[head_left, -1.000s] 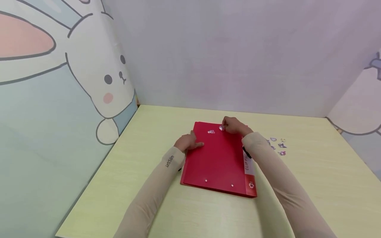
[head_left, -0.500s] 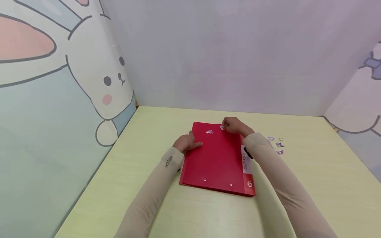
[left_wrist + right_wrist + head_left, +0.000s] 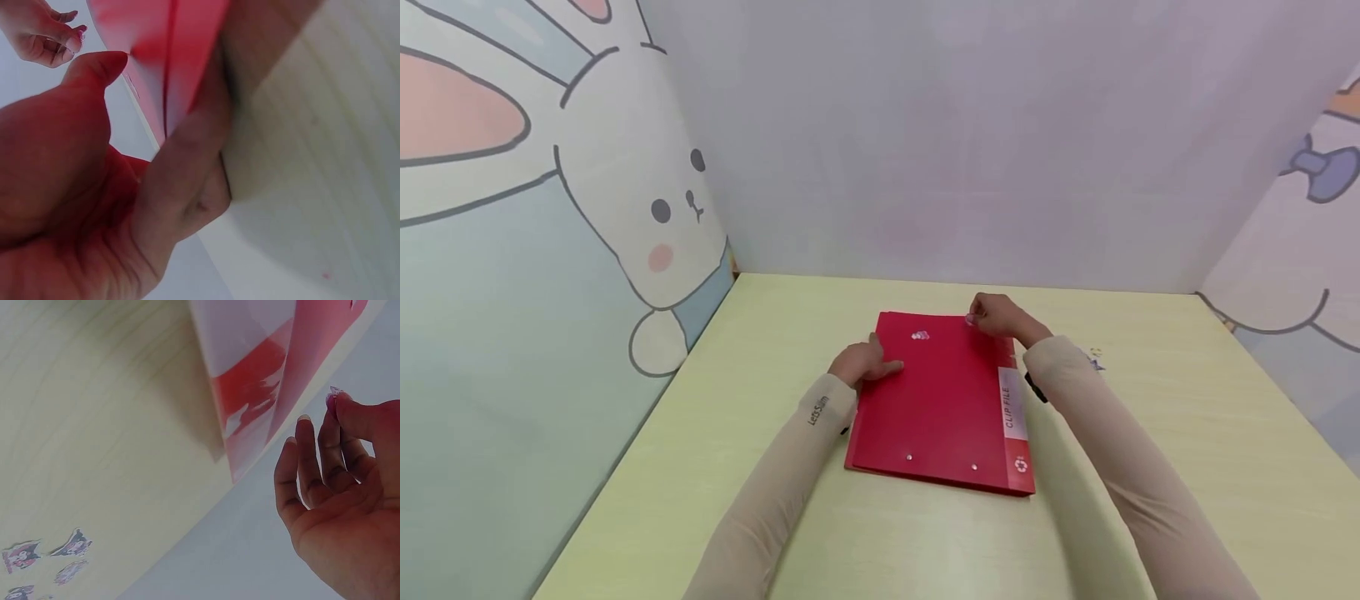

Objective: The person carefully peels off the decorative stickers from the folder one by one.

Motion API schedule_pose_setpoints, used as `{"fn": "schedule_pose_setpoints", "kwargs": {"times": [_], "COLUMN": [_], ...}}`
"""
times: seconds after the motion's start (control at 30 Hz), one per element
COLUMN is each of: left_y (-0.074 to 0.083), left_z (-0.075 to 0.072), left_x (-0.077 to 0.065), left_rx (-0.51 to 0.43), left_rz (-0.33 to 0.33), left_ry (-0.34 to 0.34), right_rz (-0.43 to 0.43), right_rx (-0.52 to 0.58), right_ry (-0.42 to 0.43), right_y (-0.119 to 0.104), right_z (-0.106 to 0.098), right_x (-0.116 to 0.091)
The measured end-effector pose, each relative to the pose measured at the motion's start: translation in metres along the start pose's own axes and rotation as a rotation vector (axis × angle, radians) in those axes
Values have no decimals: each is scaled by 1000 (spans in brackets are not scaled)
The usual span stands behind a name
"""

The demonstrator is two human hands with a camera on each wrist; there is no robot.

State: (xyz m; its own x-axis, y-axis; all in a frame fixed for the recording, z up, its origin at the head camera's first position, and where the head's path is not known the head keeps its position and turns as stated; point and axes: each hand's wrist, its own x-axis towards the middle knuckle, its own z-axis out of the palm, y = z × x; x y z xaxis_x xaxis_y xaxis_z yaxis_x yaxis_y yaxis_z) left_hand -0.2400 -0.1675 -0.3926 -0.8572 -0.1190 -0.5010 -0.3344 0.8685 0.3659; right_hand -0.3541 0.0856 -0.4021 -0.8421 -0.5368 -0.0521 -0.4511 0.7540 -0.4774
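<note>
A red clip file (image 3: pixel 940 400) lies on the pale wooden table, its white label strip along the right side. My left hand (image 3: pixel 861 361) grips its left edge, thumb on the cover and fingers along the side. Near the file's top right corner, my right hand (image 3: pixel 1000 317) pinches a small sticker (image 3: pixel 334 394) between thumb and index finger, the other fingers loosely bent. In the head view those fingers hide most of this sticker. Another small cartoon sticker (image 3: pixel 921 336) is on the cover near the top.
Several loose cartoon stickers (image 3: pixel 22 556) lie on the table (image 3: pixel 1187 433) right of the file, partly hidden by the right sleeve in the head view. A pale curtain-like wall (image 3: pixel 940 150) stands behind, with a rabbit-printed panel (image 3: pixel 625 183) on the left.
My right hand has moved slightly right across the top of the file with the pinched sticker. My left hand keeps its place on the edge. The head view has shifted a little.
</note>
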Motion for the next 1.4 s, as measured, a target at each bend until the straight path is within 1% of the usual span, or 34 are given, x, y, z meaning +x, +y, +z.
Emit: {"fn": "schedule_pose_setpoints", "kwargs": {"times": [0.07,0.27,0.5,0.7,0.97,1.13,1.23,1.4], "left_y": [1,2,4,4,6,7,8,7], "left_z": [0,-1,-5,-5,-5,-5,-4,-3], "left_x": [0,0,0,1,1,1,2,3], "left_rx": [-20,-30,-50,-55,-68,-47,-9,33], "left_rz": [-6,0,-21,-13,-12,-14,-8,0], "left_ry": [-2,3,-4,10,-8,-21,-21,-20], "right_rz": [5,33,37,57,82,103,106,90], "right_rx": [-1,-16,-40,-56,-70,-91,-100,-105], "right_ry": [-1,-3,-5,-2,3,12,17,15], "right_y": [4,13,20,26,32,37,40,48], "right_z": [-2,-13,-27,-31,-34,-39,-43,-47], "right_x": [-2,-9,-17,-22,-31,-38,-42,-51]}}
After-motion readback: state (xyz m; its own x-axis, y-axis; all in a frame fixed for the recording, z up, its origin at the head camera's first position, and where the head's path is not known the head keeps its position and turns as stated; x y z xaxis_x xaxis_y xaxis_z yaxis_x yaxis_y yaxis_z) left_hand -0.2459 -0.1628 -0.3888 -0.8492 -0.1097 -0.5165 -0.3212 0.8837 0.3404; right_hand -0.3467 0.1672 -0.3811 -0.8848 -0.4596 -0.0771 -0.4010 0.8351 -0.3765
